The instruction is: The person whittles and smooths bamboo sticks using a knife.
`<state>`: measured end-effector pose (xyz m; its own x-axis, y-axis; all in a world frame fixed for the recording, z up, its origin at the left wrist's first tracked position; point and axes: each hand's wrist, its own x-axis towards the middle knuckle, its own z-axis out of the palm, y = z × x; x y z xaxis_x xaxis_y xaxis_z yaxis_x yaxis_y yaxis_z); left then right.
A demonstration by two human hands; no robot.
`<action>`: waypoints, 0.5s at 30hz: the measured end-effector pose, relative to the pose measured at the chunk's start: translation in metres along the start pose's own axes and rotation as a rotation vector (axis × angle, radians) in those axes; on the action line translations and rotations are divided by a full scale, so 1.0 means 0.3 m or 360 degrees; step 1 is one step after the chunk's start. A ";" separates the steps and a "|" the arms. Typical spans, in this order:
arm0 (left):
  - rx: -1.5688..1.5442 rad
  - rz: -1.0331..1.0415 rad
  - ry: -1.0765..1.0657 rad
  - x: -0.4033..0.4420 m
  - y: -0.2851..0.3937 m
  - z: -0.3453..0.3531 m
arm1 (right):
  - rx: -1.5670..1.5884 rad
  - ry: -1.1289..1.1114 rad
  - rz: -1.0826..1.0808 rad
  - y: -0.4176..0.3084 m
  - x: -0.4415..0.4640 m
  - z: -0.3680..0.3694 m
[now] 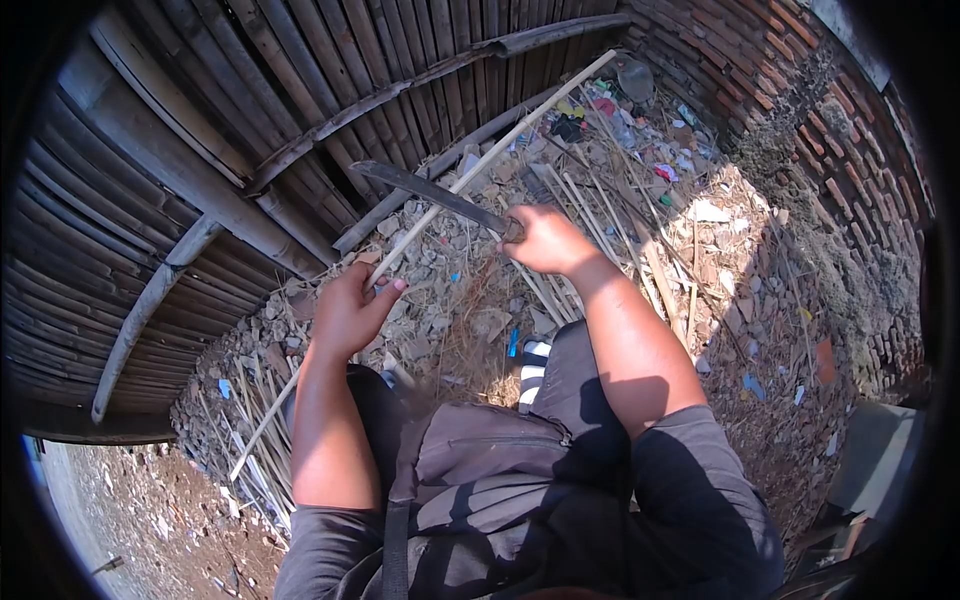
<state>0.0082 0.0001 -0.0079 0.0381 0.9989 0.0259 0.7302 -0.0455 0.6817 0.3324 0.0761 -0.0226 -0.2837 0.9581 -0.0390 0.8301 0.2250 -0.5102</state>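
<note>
Two hands show, one left hand (345, 308) and one right hand (545, 238), with one knife (430, 192) and one long stick (530, 118) between them. There are two sleeves, a left sleeve (325, 545) and a right sleeve (700, 480), one bag (490, 450), one striped sock (533, 375), one bamboo wall (360, 60) and one brick wall (730, 50). Several loose sticks (655, 275) overlap too much for an exact count.

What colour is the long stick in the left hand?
The stick is pale tan, in the head view.

Head view: forward and steeply down, from head height.
Forearms (336, 430): close below.
Brick wall (735, 60): farther off, upper right.
</note>
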 end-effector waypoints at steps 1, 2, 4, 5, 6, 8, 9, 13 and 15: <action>-0.0020 -0.0001 0.0001 -0.001 0.002 0.002 | 0.0017 -0.0028 0.0024 -0.009 0.002 0.006; -0.0037 -0.0003 0.0002 -0.002 0.006 0.006 | 0.0028 -0.0085 0.0021 -0.019 0.001 0.013; -0.0054 -0.0020 -0.0008 -0.003 0.008 0.007 | 0.0052 -0.0199 0.0013 -0.069 -0.008 0.011; -0.0055 -0.0036 -0.0020 -0.002 0.007 0.008 | -0.0043 -0.0245 -0.0074 -0.091 -0.007 0.011; -0.0055 -0.0050 -0.0033 0.000 0.006 0.009 | -0.0031 -0.0216 -0.0143 -0.092 -0.011 0.019; -0.0063 0.0030 0.0013 0.001 -0.012 0.016 | -0.0005 -0.0156 -0.0282 -0.090 -0.016 0.036; -0.0067 0.0069 0.0036 -0.001 -0.017 0.016 | -0.0014 -0.0179 -0.0250 -0.089 -0.016 0.031; -0.0020 0.0047 0.0019 -0.003 -0.016 0.005 | 0.0027 -0.0179 -0.0083 -0.051 -0.010 -0.005; -0.0047 -0.0005 -0.0007 -0.001 -0.011 -0.001 | 0.0018 -0.0156 0.0069 -0.043 -0.010 -0.030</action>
<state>0.0055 -0.0001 -0.0097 0.0388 0.9990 0.0205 0.7098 -0.0420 0.7031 0.3269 0.0719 -0.0080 -0.2940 0.9448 -0.1449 0.8372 0.1814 -0.5160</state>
